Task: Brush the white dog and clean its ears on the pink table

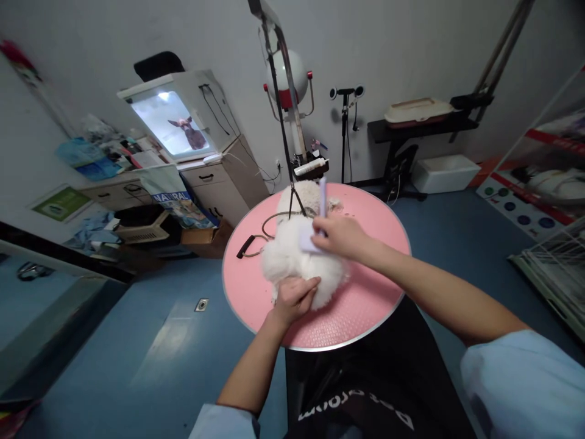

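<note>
A fluffy white dog [292, 238] is on the round pink grooming table [365, 305], its head end toward the grooming arm. My right hand [340, 235] is closed round a lavender slicker brush [323, 198], whose head is against the fur on the dog's back. At the dog's near end, my left hand [295, 296] is pressed into the coat with curled fingers gripping it; some fingertips are hidden in fur. A loop lead with a black handle [247, 246] lies on the table left of the dog.
A grooming arm [286, 91] with a dark strap rises behind the table. Against the wall are a red-and-white dryer [292, 73], a stand [345, 122] and a lit cabinet [171, 125] with a brown animal figure visible. A wire rack [557, 274] stands at right.
</note>
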`<state>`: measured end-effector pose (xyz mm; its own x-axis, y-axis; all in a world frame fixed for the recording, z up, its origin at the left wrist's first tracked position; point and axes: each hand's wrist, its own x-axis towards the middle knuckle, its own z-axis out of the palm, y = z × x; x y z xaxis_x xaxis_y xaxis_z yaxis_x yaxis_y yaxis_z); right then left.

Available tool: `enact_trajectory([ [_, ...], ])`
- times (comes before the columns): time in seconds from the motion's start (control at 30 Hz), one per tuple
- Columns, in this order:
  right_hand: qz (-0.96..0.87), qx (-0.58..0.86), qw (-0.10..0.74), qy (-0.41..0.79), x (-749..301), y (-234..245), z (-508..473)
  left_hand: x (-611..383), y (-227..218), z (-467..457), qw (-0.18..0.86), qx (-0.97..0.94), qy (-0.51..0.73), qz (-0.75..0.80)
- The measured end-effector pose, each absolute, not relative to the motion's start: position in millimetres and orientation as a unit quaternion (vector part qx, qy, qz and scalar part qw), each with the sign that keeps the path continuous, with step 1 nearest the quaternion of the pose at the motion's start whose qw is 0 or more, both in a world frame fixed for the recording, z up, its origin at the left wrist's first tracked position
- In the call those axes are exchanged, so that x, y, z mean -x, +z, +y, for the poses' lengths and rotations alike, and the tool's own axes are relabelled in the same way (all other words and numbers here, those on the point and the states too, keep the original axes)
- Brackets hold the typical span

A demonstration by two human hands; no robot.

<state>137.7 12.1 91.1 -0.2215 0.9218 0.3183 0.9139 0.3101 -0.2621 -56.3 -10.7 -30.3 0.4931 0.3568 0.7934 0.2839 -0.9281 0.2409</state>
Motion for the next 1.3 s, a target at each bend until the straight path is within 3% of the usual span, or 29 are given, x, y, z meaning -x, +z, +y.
enact_trajectory([
  [0.1,-0.722,0.640,0.258,-0.049,-139,93,12,57,-31,-11,0.044,-0.862,0.470,0.185],
  [0.23,-0.799,0.573,0.182,0.015,-138,91,12,57,-32,-11,0.044,-0.861,0.471,0.185],
  [0.37,-0.738,0.635,0.220,-0.060,-135,89,11,57,-33,-10,0.056,-0.861,0.470,0.186],
  [0.5,-0.800,0.573,0.178,0.004,-136,89,7,57,-32,-11,0.053,-0.862,0.468,0.187],
  [0.6,-0.732,0.640,0.227,-0.049,-140,89,6,56,-29,-12,0.048,-0.862,0.468,0.189],
  [0.73,-0.797,0.569,0.200,0.042,-145,90,5,55,-28,-12,0.043,-0.866,0.462,0.186],
  [0.87,-0.719,0.649,0.246,-0.035,-149,92,4,54,-29,-12,0.046,-0.861,0.472,0.184],
  [1.0,-0.798,0.563,0.204,0.067,-154,93,-1,52,-29,-14,0.038,-0.870,0.456,0.183],
  [1.13,-0.710,0.655,0.260,-0.012,-161,90,-2,51,-31,-16,0.039,-0.870,0.456,0.184],
  [1.3,-0.764,0.597,0.232,0.078,-162,81,-4,50,-29,-16,0.032,-0.875,0.440,0.198],
])
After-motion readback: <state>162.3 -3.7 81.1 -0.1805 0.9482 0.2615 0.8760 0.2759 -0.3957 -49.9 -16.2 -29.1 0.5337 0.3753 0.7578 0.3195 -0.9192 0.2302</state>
